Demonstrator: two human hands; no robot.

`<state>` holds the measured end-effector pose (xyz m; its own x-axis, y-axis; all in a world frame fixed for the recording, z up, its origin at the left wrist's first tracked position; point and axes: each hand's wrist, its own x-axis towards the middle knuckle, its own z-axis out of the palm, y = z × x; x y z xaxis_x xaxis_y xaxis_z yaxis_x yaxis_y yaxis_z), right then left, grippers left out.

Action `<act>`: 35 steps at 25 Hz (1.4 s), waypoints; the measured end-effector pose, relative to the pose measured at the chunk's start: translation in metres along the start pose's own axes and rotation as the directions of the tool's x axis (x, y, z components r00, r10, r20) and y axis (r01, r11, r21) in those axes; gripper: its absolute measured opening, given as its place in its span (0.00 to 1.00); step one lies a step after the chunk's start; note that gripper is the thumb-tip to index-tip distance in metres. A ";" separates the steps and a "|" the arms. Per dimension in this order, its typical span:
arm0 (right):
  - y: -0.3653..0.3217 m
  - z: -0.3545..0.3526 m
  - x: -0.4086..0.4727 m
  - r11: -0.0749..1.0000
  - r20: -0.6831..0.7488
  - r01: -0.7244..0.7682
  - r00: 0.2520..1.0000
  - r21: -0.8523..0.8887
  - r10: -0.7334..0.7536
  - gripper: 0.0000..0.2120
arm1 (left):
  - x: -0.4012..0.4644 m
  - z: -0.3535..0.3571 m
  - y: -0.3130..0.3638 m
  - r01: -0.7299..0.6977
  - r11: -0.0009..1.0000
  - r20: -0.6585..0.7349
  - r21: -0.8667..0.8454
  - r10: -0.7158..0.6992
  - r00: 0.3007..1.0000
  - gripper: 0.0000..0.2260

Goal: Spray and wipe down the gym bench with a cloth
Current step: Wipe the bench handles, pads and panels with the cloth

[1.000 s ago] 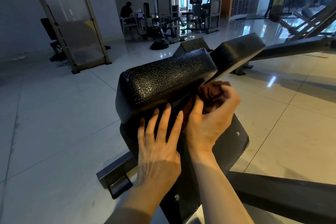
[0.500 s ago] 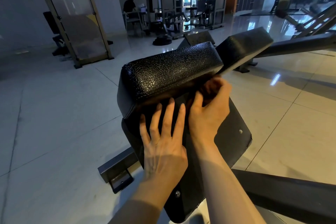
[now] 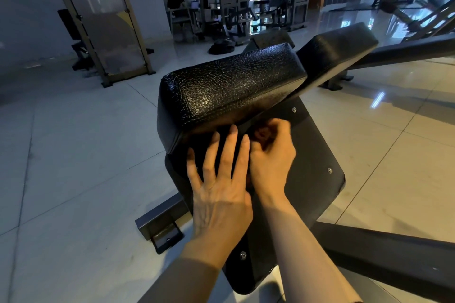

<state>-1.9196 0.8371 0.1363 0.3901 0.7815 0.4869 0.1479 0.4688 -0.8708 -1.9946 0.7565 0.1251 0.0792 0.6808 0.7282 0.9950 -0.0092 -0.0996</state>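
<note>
Right grip [image 3: 270,152] bunching cloth [image 3: 262,134], bench pad [image 3: 234,88]

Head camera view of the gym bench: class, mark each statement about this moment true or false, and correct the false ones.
1. The left hand lies with straight, spread fingers on the black panel under the textured black padded cushion. True.
2. The right hand is flat and holds nothing. False: its fingers are curled round a reddish-brown cloth, of which only a small part shows.
3. The two hands are side by side, just below the cushion's lower edge. True.
4. A spray bottle stands on the cushion. False: no spray bottle is in view.
5. The bench stands on a carpet. False: it stands on a glossy pale tiled floor.
</note>
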 end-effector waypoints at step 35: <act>-0.037 0.012 -0.031 0.989 0.025 0.110 0.993 0.097 -0.112 0.14 | -0.034 -0.031 -0.044 -0.074 0.993 0.062 -0.092 0.080 0.995 0.41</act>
<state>-1.9483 0.8000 0.1542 0.3485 0.7337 0.5833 0.1005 0.5894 -0.8015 -2.0388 0.7115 0.1257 0.1544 0.7219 0.6746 0.9878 -0.1268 -0.0903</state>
